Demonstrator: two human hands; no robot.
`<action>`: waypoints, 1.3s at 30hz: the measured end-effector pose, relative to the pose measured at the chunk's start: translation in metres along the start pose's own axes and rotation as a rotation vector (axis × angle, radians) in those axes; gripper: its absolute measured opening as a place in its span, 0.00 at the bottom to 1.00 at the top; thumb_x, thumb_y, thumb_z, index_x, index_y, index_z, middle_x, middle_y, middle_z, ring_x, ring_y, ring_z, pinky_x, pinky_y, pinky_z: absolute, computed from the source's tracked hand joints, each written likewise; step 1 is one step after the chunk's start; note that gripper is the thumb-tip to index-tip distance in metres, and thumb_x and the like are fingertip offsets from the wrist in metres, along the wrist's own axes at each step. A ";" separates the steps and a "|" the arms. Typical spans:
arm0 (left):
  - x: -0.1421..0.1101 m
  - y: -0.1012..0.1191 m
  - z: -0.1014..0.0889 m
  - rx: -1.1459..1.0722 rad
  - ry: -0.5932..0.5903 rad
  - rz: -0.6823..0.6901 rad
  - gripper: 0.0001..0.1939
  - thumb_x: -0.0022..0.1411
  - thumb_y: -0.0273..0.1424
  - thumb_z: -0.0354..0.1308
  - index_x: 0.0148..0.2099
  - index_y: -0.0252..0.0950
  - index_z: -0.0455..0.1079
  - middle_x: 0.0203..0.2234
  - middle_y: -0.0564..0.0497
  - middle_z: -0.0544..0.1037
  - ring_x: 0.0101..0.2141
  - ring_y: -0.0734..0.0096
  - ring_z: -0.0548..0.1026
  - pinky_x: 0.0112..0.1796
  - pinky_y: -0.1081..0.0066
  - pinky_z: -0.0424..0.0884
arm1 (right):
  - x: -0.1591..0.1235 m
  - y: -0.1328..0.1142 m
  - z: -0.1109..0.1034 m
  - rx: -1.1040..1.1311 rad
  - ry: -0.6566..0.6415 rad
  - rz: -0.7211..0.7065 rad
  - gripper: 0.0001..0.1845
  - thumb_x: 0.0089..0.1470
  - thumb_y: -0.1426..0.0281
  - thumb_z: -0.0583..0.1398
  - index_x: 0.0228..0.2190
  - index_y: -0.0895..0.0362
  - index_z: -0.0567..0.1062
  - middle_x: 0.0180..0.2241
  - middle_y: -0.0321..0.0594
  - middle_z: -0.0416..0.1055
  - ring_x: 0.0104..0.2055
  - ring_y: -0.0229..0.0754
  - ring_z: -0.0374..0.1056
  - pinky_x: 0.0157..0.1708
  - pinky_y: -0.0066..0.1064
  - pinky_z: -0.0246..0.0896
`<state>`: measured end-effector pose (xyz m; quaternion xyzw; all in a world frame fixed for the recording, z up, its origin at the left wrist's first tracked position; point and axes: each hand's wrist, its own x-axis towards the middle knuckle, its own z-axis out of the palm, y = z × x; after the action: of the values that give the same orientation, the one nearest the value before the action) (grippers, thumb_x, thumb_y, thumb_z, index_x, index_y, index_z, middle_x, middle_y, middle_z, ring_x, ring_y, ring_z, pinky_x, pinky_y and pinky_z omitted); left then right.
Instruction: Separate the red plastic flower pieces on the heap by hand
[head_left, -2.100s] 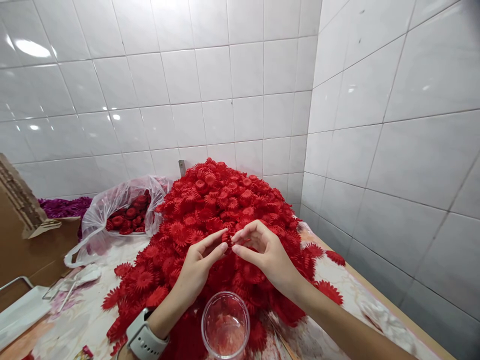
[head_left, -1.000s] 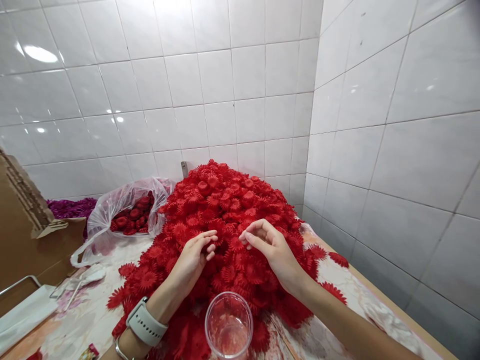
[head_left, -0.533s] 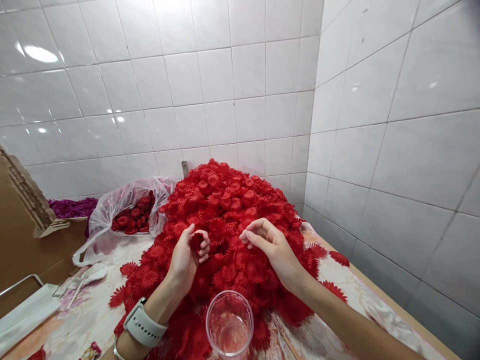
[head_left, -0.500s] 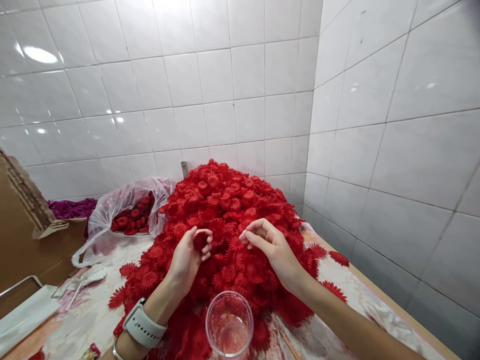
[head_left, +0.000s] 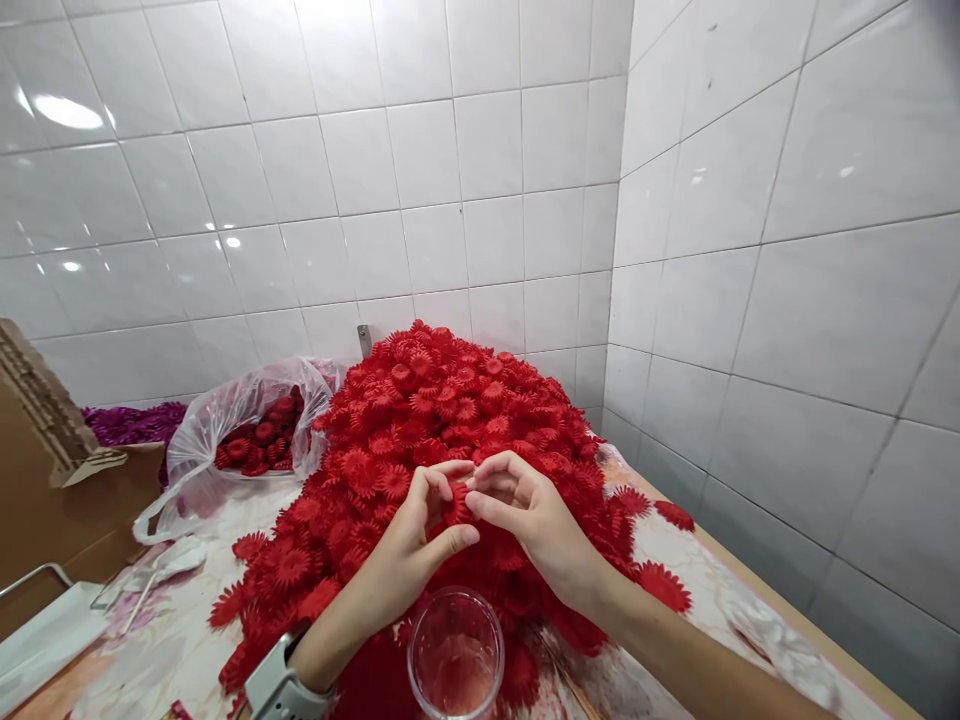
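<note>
L hand (head_left: 420,535) and R hand (head_left: 536,520) meet in front of a big heap (head_left: 450,400) of red flower-shaped pcs. Btwn their fingertips is one red pc (head_left: 457,503); which fingers grip it, I cannot tell. L thumb is apart from L fingers. On L wrist there is a watch w/ pale strap (head_left: 279,692). Below the hands, nearer to the person, stands a clear plastic cup (head_left: 450,685). To the L of the heap lies a transp. bag (head_left: 199,440) w/ darker red pcs (head_left: 262,435) inside, then a cardboard box (head_left: 90,520) and purple pcs (head_left: 135,423) behind.
</note>
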<state>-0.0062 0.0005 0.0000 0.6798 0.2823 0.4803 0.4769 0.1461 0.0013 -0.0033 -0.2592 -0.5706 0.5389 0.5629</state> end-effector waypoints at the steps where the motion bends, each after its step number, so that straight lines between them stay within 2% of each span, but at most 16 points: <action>1: -0.001 0.001 0.000 0.060 -0.001 0.013 0.10 0.54 0.29 0.58 0.32 0.39 0.58 0.51 0.47 0.66 0.53 0.64 0.62 0.52 0.62 0.59 | 0.000 0.000 0.000 0.014 0.012 0.010 0.11 0.43 0.67 0.63 0.28 0.54 0.66 0.28 0.32 0.69 0.34 0.36 0.65 0.37 0.30 0.60; 4: 0.000 0.002 -0.001 0.235 0.080 0.050 0.08 0.53 0.30 0.59 0.31 0.38 0.61 0.49 0.47 0.67 0.53 0.62 0.63 0.51 0.64 0.60 | 0.001 0.001 -0.002 0.011 0.058 -0.006 0.12 0.40 0.69 0.65 0.26 0.55 0.66 0.28 0.32 0.69 0.34 0.36 0.65 0.38 0.30 0.60; 7: 0.003 0.003 -0.005 0.317 0.164 0.039 0.09 0.51 0.31 0.60 0.35 0.38 0.65 0.43 0.49 0.72 0.46 0.64 0.70 0.47 0.65 0.66 | 0.001 0.002 -0.003 -0.012 0.088 -0.018 0.13 0.38 0.70 0.66 0.25 0.55 0.66 0.27 0.32 0.69 0.32 0.36 0.65 0.36 0.30 0.60; 10: 0.004 0.002 -0.007 0.270 0.134 -0.025 0.14 0.50 0.32 0.61 0.42 0.39 0.68 0.39 0.51 0.75 0.41 0.66 0.73 0.44 0.66 0.69 | 0.002 0.002 -0.003 0.003 0.092 0.012 0.15 0.36 0.70 0.67 0.23 0.56 0.65 0.26 0.31 0.68 0.30 0.34 0.64 0.34 0.28 0.59; 13: 0.004 0.000 -0.008 0.199 0.105 -0.070 0.18 0.49 0.31 0.62 0.44 0.39 0.70 0.40 0.51 0.76 0.41 0.65 0.73 0.43 0.67 0.70 | 0.003 0.002 -0.004 0.051 0.083 0.041 0.17 0.33 0.70 0.68 0.22 0.56 0.64 0.25 0.29 0.67 0.30 0.34 0.64 0.34 0.28 0.59; 17: 0.004 -0.003 -0.006 0.145 0.114 -0.097 0.17 0.47 0.30 0.63 0.43 0.38 0.72 0.39 0.51 0.78 0.40 0.65 0.74 0.43 0.68 0.70 | 0.005 0.002 -0.007 0.081 0.049 0.079 0.18 0.32 0.70 0.69 0.22 0.56 0.64 0.23 0.29 0.68 0.28 0.33 0.65 0.34 0.28 0.60; 22: 0.008 -0.007 -0.005 0.065 0.191 -0.145 0.16 0.48 0.31 0.63 0.42 0.38 0.73 0.38 0.51 0.79 0.40 0.64 0.75 0.41 0.69 0.71 | 0.006 0.002 -0.010 0.022 0.001 0.090 0.17 0.34 0.68 0.68 0.26 0.56 0.66 0.28 0.33 0.72 0.31 0.36 0.68 0.37 0.32 0.62; 32: 0.007 -0.011 -0.003 -0.047 0.182 -0.218 0.20 0.48 0.34 0.63 0.45 0.37 0.73 0.39 0.49 0.79 0.42 0.61 0.74 0.42 0.68 0.71 | 0.008 0.005 -0.011 -0.020 0.018 0.094 0.16 0.36 0.66 0.67 0.24 0.57 0.65 0.25 0.33 0.71 0.28 0.34 0.66 0.35 0.30 0.61; 36: 0.006 -0.012 -0.002 -0.050 0.171 -0.229 0.20 0.47 0.35 0.63 0.45 0.38 0.73 0.40 0.49 0.78 0.43 0.59 0.73 0.42 0.67 0.71 | 0.008 0.006 -0.010 -0.096 0.009 0.025 0.13 0.40 0.68 0.64 0.24 0.56 0.63 0.25 0.32 0.70 0.29 0.36 0.66 0.34 0.31 0.61; 39: 0.005 -0.011 0.000 -0.069 0.158 -0.224 0.20 0.47 0.35 0.63 0.45 0.38 0.73 0.41 0.48 0.78 0.44 0.58 0.72 0.43 0.65 0.70 | 0.004 0.008 -0.008 -0.333 -0.011 -0.135 0.06 0.48 0.72 0.58 0.26 0.55 0.63 0.25 0.32 0.68 0.29 0.36 0.65 0.32 0.30 0.61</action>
<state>-0.0031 0.0092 -0.0083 0.5875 0.3764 0.4855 0.5268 0.1502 0.0097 -0.0104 -0.3072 -0.6711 0.3992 0.5440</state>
